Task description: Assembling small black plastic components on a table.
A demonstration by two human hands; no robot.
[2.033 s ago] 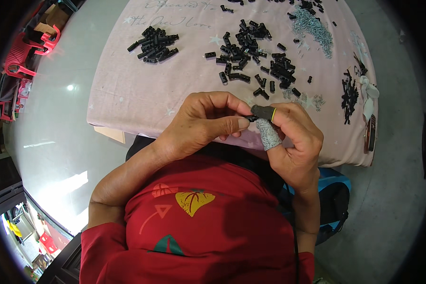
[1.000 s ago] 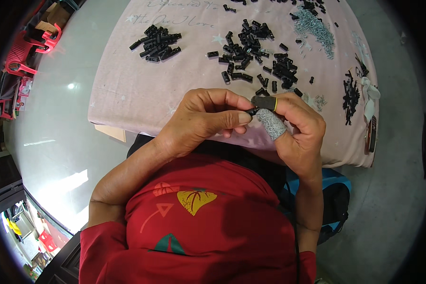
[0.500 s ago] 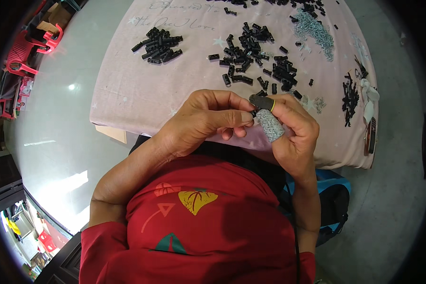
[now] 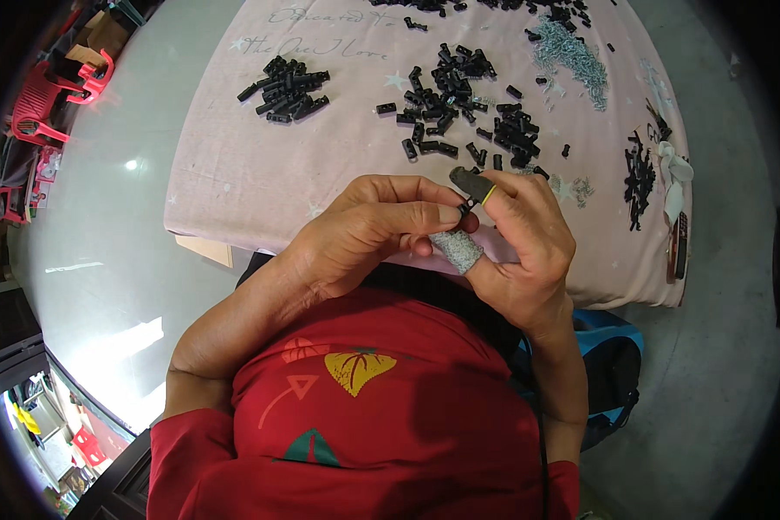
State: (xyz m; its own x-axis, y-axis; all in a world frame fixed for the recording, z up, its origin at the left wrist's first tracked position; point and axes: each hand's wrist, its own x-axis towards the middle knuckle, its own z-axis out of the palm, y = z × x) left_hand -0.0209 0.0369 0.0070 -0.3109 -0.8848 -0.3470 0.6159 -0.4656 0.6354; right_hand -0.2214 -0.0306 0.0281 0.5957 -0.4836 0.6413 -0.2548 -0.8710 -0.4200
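Note:
My left hand (image 4: 364, 217) pinches a small black plastic part (image 4: 466, 207) between thumb and forefinger, above the table's near edge. Close against it is my right hand (image 4: 529, 243), its forefinger and thumb spread apart around the part. A dark finger cot with a yellow rim (image 4: 472, 183) covers the right forefinger. On the right thumb sits a grey speckled knitted sleeve (image 4: 458, 250), its tip partly behind my left fingers. Beyond my hands lie loose black cylindrical parts (image 4: 446, 91) in a scattered heap, and a tidier pile of them (image 4: 286, 89) stands to the left.
A pink cloth (image 4: 208, 165) covers the table. Silvery screws (image 4: 576, 61) are heaped at the far right. Thin black pieces (image 4: 640, 182), a white strip (image 4: 674, 182) and a brown-handled tool (image 4: 678, 247) lie along the right edge. Red plastic chairs (image 4: 39, 104) stand far left.
My right thumb has swung left, toward and partly behind my left fingers. The right forefinger has lifted slightly, separating from the thumb. My left hand keeps its pinch on the black part.

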